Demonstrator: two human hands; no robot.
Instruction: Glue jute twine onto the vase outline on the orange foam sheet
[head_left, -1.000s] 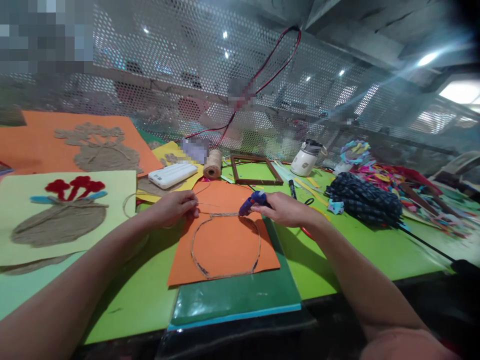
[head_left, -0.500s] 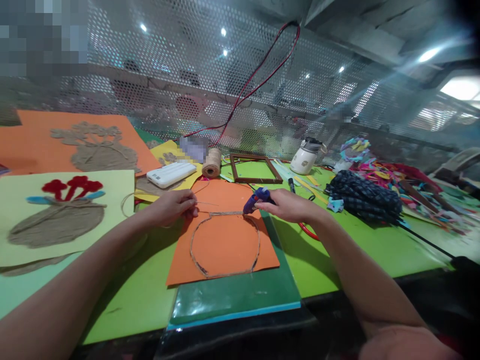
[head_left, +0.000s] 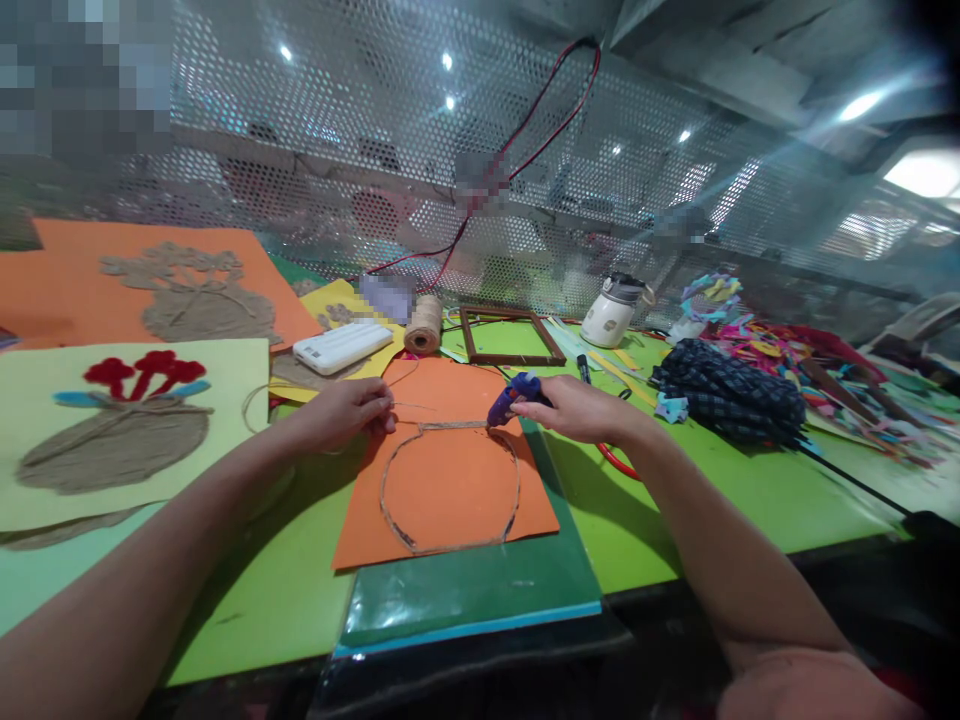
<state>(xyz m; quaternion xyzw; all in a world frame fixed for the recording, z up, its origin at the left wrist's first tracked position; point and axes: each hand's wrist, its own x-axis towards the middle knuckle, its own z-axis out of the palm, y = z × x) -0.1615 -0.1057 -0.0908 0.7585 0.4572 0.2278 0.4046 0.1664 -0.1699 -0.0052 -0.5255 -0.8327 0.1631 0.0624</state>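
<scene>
My right hand (head_left: pixel 574 408) grips a blue hot glue gun (head_left: pixel 514 398), its nozzle pointing down at the right end of a twine neck line on the orange sheet (head_left: pixel 450 490). Between finger and thumb, my left hand (head_left: pixel 358 412) pinches a thin strand of twine (head_left: pixel 412 406) over the sheet's left edge. A rounded pot outline of twine (head_left: pixel 383 480) lies on the orange paper, with dark marks near its lower corners. Beneath the sheet is a green folder (head_left: pixel 465 595) with a blue edge.
A twine spool (head_left: pixel 424 325), white power bank (head_left: pixel 343 347) and brown frame (head_left: pixel 514 360) stand behind the sheet. Finished twine pictures (head_left: pixel 120 450) lie left. To the right are a white bottle (head_left: pixel 609 312), a dark folded umbrella (head_left: pixel 727 390) and colourful scraps (head_left: pixel 780 355).
</scene>
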